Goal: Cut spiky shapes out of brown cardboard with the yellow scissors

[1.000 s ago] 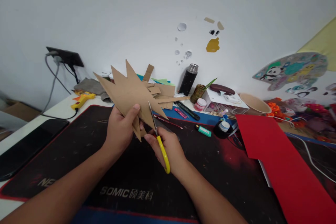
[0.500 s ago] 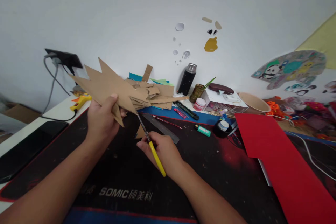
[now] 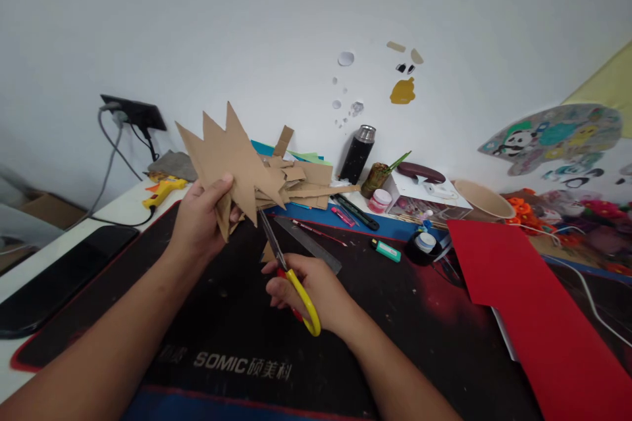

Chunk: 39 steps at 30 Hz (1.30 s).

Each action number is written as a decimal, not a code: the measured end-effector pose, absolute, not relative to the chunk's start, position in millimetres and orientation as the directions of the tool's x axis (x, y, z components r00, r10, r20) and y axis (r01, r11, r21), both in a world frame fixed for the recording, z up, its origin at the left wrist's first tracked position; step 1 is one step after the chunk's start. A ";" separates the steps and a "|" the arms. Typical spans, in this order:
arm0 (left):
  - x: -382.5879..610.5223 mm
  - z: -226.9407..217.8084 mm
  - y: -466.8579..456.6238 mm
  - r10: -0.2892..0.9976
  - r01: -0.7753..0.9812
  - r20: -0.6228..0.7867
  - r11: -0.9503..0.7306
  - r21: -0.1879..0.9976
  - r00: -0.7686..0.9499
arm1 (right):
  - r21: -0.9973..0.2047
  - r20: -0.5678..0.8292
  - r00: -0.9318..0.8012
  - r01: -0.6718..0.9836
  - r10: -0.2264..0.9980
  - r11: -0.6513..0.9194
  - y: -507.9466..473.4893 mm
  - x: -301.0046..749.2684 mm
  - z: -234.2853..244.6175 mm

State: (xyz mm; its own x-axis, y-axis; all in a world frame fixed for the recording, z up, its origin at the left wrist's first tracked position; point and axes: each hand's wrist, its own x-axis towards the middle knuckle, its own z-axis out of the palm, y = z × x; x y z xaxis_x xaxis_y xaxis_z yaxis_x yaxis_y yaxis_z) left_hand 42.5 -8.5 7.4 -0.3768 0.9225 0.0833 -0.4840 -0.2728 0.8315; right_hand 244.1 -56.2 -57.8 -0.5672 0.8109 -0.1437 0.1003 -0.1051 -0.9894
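My left hand grips a spiky brown cardboard cut-out and holds it up over the black desk mat. My right hand is closed round the yellow handles of a pair of scissors. The blades point up and to the left, with their tips just below the cardboard's lower right edge. A small cardboard offcut lies on the mat behind the blades.
A heap of cardboard scraps and a metal ruler lie behind my hands. A yellow glue gun sits at the left, a black flask, pens, a lighter and tape further back. A red sheet covers the right.
My left hand swung the cardboard out to the left, then back towards the middle and more upright. A small piece dropped onto the mat. The scissors stayed low beside it.
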 end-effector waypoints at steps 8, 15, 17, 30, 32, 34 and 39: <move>35.3 4.6 -6.4 0.931 -0.479 0.081 -0.256 0.839 -0.357 | -0.990 -0.139 -0.666 0.112 0.733 -0.087 -55.2 252.8 -55.5; 35.9 10.0 -10.1 0.932 -0.459 0.106 -0.266 0.848 -0.345 | -0.971 -0.231 -0.601 0.195 0.765 -0.140 -58.4 249.3 -50.5; 36.5 10.3 -11.1 0.931 -0.429 0.125 -0.274 0.860 -0.344 | -0.965 -0.241 -0.567 0.226 0.787 -0.133 -58.6 248.1 -50.0; 37.4 7.0 -11.1 0.935 -0.392 0.101 -0.239 0.889 -0.339 | -0.974 -0.092 -0.494 0.224 0.865 0.025 -55.5 247.8 -55.3; 39.2 7.6 -11.3 0.932 -0.389 0.099 -0.241 0.889 -0.350 | -0.970 -0.082 -0.493 0.238 0.866 0.043 -55.2 247.7 -56.9; 40.7 8.6 -11.8 0.927 -0.387 0.096 -0.243 0.890 -0.363 | -0.966 -0.078 -0.494 0.253 0.866 0.057 -54.9 247.7 -57.9; 41.9 9.4 -14.2 0.933 -0.361 0.089 -0.222 0.906 -0.350 | -0.968 -0.078 -0.488 0.247 0.870 0.051 -55.4 247.6 -56.6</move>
